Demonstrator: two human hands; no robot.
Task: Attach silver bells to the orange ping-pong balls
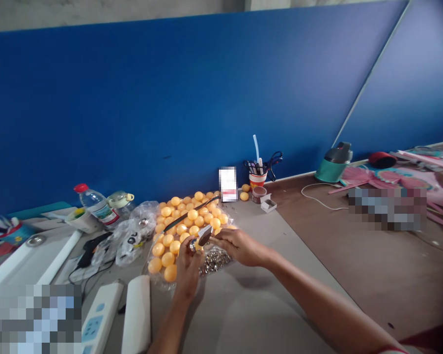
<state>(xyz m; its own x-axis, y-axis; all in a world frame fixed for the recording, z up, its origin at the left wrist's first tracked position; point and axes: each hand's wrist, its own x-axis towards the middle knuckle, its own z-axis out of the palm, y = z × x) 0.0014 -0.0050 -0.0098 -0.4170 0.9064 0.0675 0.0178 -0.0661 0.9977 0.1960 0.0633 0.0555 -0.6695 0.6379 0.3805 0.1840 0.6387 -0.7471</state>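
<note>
My left hand (188, 268) is closed around a yellow-orange ball (198, 246) with shiny metal bits on it, partly hidden by the fingers. My right hand (243, 246) grips the pale handle of what looks like a small hammer (206, 236); its dark head is right at the ball. Under and beside both hands lies a heap of small shiny metal pieces (216, 260), too small to make out. Behind them, a clear plastic bag (151, 263) holds many orange balls (168, 240), with a black strip (184, 216) lying across them.
A bottle with a red cap (98, 206), crumpled plastic (127, 241) and a black glue gun (91, 250) are at left. Nearer stands a power strip (101, 314) beside a white bar (137, 309). A pen cup (257, 179) and small open box (268, 204) stand behind.
</note>
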